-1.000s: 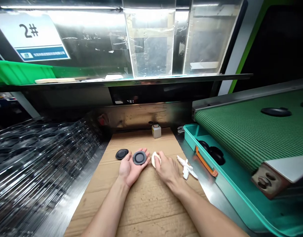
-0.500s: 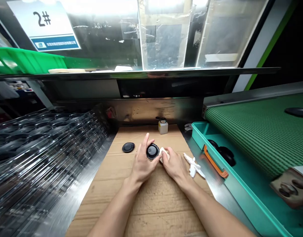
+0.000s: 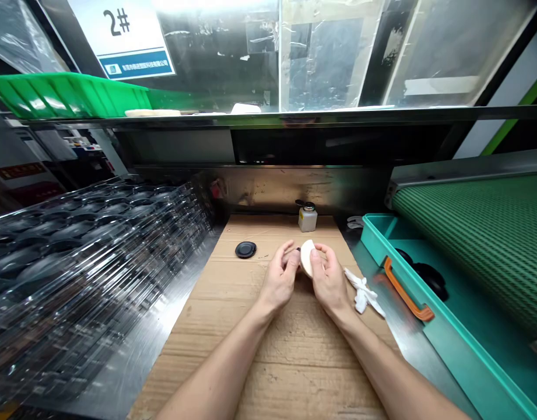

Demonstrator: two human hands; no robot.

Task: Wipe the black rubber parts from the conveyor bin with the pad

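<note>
My left hand is closed around a round black plastic part; only a small dark bit of it shows between the fingers and the pad. A white round pad stands on edge in my right hand, pinched between thumb and fingers. It is close against the black part, but whether they touch is hidden. Both hands are above the cardboard sheet. To their left lies another round black part. Behind them stands a small whitish bottle with a dark top. Crumpled white cloth lies right of my right hand.
Stacked clear trays of black round parts fill the left side. At right, a teal bin with an orange handle holds black parts beside a green conveyor belt. A shelf above carries a green basket.
The view has swung left, so everything sits further right. The black part, earlier facing me, is now mostly hidden by my left hand. My right hand has lifted the white pad more upright.
</note>
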